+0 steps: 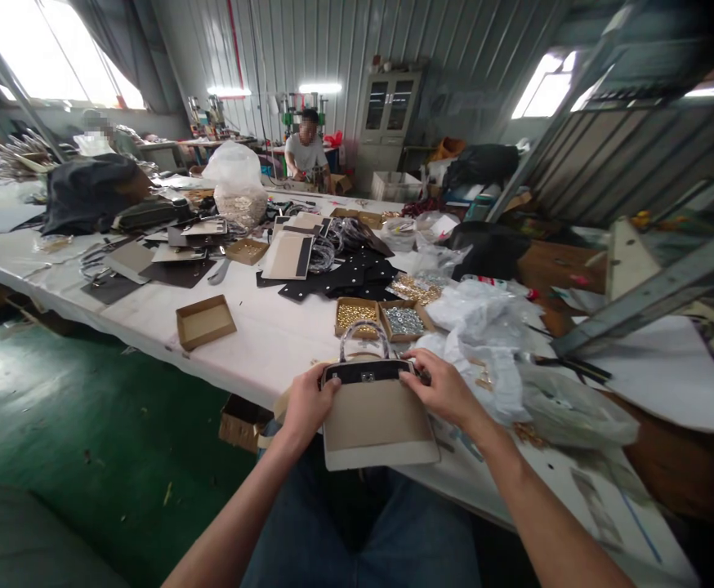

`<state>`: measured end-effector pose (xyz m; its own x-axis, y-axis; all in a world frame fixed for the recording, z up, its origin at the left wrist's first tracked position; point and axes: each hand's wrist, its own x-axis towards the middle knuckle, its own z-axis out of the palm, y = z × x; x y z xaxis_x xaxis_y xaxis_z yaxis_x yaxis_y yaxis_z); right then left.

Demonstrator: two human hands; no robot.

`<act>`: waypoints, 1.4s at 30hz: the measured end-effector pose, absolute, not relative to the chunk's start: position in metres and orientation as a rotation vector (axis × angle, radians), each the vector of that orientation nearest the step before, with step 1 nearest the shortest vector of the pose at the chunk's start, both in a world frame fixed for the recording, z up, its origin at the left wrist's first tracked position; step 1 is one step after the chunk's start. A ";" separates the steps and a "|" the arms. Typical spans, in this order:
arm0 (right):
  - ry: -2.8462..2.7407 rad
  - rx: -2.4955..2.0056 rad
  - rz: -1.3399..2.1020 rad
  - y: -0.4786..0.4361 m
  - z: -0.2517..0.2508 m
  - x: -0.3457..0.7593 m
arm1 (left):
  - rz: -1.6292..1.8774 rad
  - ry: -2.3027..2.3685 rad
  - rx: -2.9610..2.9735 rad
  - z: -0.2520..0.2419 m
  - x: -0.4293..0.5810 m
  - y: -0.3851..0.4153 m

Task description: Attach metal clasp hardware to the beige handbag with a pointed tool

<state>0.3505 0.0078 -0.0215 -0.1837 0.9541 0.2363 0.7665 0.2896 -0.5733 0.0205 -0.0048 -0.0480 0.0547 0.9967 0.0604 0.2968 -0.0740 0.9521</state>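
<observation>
Between my two hands is a beige and dark brown handbag panel (377, 416) with a rounded, patterned handle (366, 327) standing up from its top edge. My left hand (311, 400) grips the top left corner, its thumb lying on the front. At the top right corner my right hand (434, 382) pinches the edge, thumb near a small metal fitting. A metal clasp piece (368, 377) shows in the middle of the dark band. The panel hangs over the table's near edge, above my lap. Its back is hidden.
Just beyond the handle stand a box of gold-coloured fittings (357, 317) and a box of silver-coloured fittings (403, 320). A cardboard tray (206, 322) lies to the left. Stacked bag panels (287, 255) are farther back. Plastic bags (485, 318) crowd the right. Another person (308, 151) sits across the table.
</observation>
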 end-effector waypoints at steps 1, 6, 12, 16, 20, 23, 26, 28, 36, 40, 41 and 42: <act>-1.994 -1.536 0.491 0.008 -0.020 0.352 | 1.054 1.396 1.527 -0.047 0.019 -0.007; -1.993 -1.477 0.663 0.003 -0.009 0.357 | 0.967 1.477 1.711 -0.032 0.008 -0.015; -2.059 -1.406 0.800 -0.012 0.000 0.347 | 1.060 1.276 1.981 -0.023 -0.006 -0.021; -2.045 -1.410 0.786 -0.011 -0.004 0.338 | 1.046 1.111 1.658 -0.046 -0.005 -0.023; -2.003 -1.480 0.729 -0.008 -0.011 0.337 | 1.045 1.155 1.465 -0.066 -0.008 -0.027; -2.035 -1.441 0.698 -0.010 -0.015 0.339 | 1.071 1.102 1.436 -0.071 -0.014 -0.027; -2.087 -1.436 0.667 -0.012 -0.014 0.338 | 1.112 1.122 1.435 -0.075 -0.016 -0.025; -2.137 -1.433 0.628 -0.012 -0.012 0.337 | 1.138 1.169 1.472 -0.077 -0.014 -0.024; -2.347 -1.434 0.341 -0.012 -0.008 0.338 | 1.184 1.237 1.706 -0.085 -0.016 -0.038; -2.409 -1.516 0.267 -0.009 -0.009 0.340 | 1.113 1.254 1.742 -0.077 -0.021 -0.040; -2.389 -1.541 0.307 -0.008 -0.008 0.339 | 1.119 1.255 1.736 -0.073 -0.022 -0.039; -2.349 -1.567 0.370 -0.005 -0.008 0.338 | 1.133 1.250 1.718 -0.068 -0.023 -0.037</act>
<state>0.3376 -0.0051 -0.0076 -0.3644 0.9260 0.0989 0.8506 0.3742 -0.3694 -0.0232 -0.0369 -0.0679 0.1446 0.9605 0.2376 0.3305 -0.2732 0.9034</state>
